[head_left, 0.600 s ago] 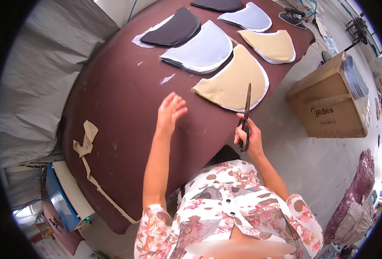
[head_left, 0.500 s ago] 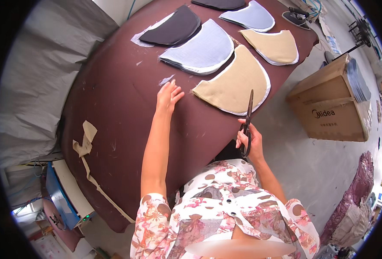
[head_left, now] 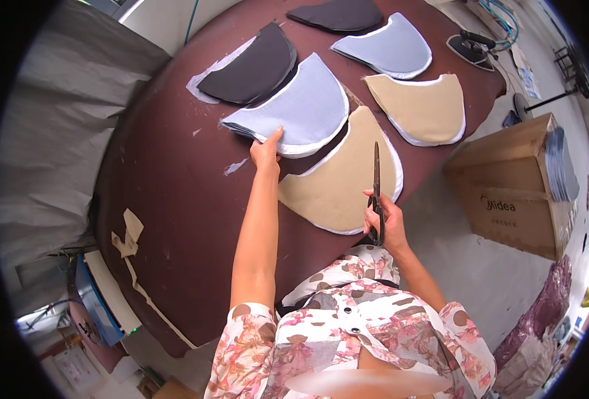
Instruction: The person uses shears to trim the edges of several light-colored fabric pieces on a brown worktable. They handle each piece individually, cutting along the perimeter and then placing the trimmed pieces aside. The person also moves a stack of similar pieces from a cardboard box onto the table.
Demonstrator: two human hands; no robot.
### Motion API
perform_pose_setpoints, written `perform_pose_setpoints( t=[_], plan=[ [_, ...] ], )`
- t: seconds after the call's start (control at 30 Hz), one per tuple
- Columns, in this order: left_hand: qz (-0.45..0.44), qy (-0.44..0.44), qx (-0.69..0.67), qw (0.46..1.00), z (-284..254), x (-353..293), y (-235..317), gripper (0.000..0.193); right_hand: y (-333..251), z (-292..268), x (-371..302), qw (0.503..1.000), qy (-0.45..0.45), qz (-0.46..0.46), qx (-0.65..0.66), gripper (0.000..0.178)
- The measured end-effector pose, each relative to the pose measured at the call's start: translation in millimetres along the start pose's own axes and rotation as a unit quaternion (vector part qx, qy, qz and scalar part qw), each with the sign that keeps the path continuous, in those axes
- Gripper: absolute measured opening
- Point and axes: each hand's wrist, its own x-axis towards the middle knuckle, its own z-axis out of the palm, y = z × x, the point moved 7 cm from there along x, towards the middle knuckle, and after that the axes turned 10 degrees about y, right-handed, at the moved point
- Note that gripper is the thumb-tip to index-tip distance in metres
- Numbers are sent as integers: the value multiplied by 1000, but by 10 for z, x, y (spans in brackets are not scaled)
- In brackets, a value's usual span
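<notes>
My right hand (head_left: 389, 223) holds a pair of dark scissors (head_left: 377, 169), blades pointing up and away over the tan curved fabric piece (head_left: 334, 189). My left hand (head_left: 266, 154) grips the near edge of the light blue curved fabric stack (head_left: 301, 106), its thumb on top and its other fingers mostly hidden by the edge. White lining shows along the rims of both pieces. A black curved piece (head_left: 251, 66) lies beyond the blue one, on a pale scrap of lining. A small bluish scrap (head_left: 235, 167) rests left of my left hand.
On the maroon-covered table (head_left: 174, 219) lie more curved pieces: black (head_left: 337, 14), light blue (head_left: 387, 48) and tan (head_left: 424, 106). An iron (head_left: 470, 50) sits at the far right edge. A tan strip (head_left: 148, 292) lies at the left. A cardboard box (head_left: 507, 186) stands on the floor right.
My left hand has moved from the bare table beside the small scrap to the blue stack's edge and taken hold there. The scissors stay in my right hand. The whole view has shifted somewhat.
</notes>
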Motion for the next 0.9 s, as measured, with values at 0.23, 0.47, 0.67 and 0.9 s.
perform_pose_setpoints(
  t=[0.23, 0.47, 0.67, 0.9],
  plan=[
    [139, 25, -175, 974, 11, -121, 107, 50, -126, 52, 338, 996, -67, 25, -53, 40],
    [14, -98, -103, 990, -1809, 179, 200, 48, -144, 724, 226, 962, -225, 29, -150, 47],
    [-63, -56, -84, 993, -3520, -70, -503, 56, 165, 1482, -384, 838, -462, 80, -279, 45],
    [-100, -19, -159, 982, -4415, -959, -1413, 47, 683, 1923, -1003, 675, -646, 122, -335, 46]
  ],
)
